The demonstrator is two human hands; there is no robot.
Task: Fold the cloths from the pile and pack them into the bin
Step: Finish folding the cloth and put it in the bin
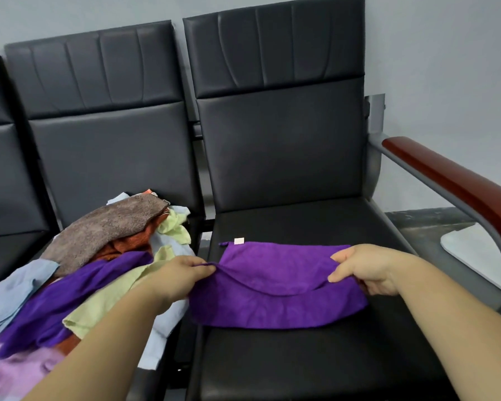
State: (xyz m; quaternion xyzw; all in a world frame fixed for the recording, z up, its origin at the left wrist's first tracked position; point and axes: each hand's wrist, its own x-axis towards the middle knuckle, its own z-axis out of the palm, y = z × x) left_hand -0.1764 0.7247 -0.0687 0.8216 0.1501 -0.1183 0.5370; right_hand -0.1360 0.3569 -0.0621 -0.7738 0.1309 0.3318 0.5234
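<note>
- While the cloth (275, 287) lies across the seat (301, 224) of the right-hand chair, you've got both ends of its upper layer. Your left hand (180, 274) pinches the left end and your right hand (365, 269) the right, fingers (337, 276) curled tight on the edge.
- It sags in a curve between your two grips, so reckon it soft, light and floppy, with no stiffness to hold a line by itself.
- The nap looks plush. It will likely cling to itself but slide on that smooth black seat, so keep the lower layer weighted or the whole thing may creep.
- The best hold, I'd say, is at corners and hems, right where you are. A grab mid-panel would only bunch it.
- The white tag (239, 241) at the far edge gives you a corner to line up on.
- The pile (93, 256) sits on the next seat, just beside your left wrist. It's the same soft stuff, tangled, so lift each one by a free corner.
- The bin isn't in view.
</note>
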